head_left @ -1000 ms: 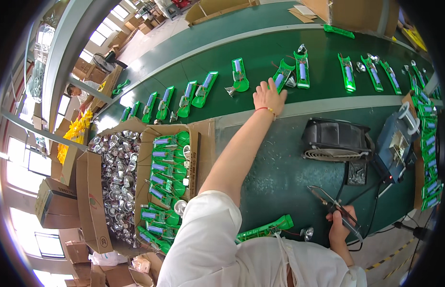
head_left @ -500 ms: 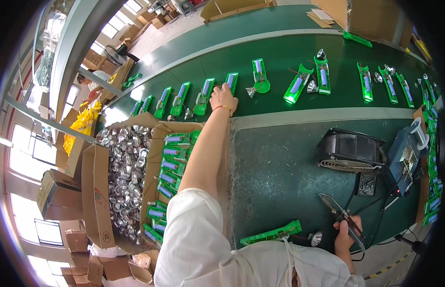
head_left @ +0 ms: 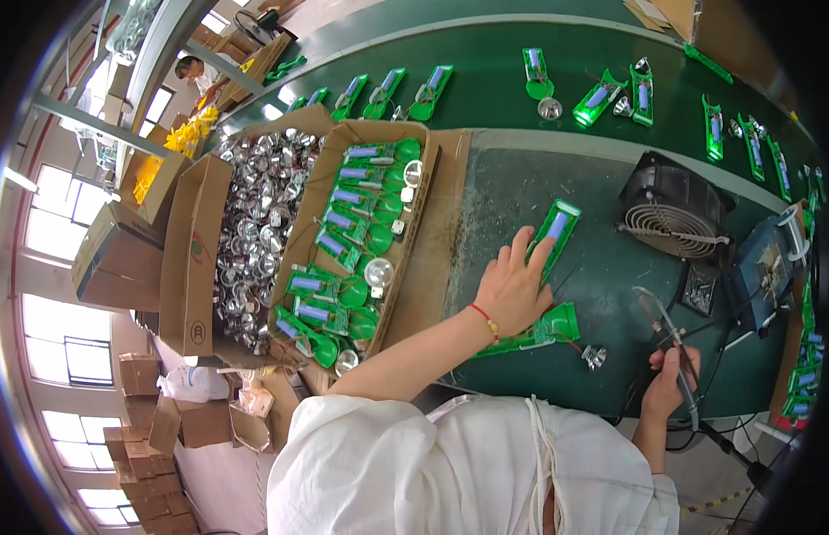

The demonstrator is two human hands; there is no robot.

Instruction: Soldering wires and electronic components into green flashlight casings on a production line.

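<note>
My left hand (head_left: 512,290) is over the near bench, its fingers and thumb around the lower end of a green flashlight housing (head_left: 557,227) with a lilac battery in it. Partly under that hand lies a second green housing (head_left: 557,325), wired to a silver reflector (head_left: 594,358). At the right, my right hand (head_left: 671,379) grips a soldering iron (head_left: 682,357), with a thin metal arm alongside. Its tip points up and left, blurred, apart from both housings.
A cardboard box of silver reflectors (head_left: 263,214) and a carton of green housings (head_left: 343,214) stand left. More housings line the green belt (head_left: 486,80). A black fan (head_left: 673,209) and a blue soldering station (head_left: 762,267) stand right. A person works far left.
My left hand has come back from the belt to the near bench with a green flashlight housing. My right hand has risen slightly with the soldering iron. The view has shifted.
</note>
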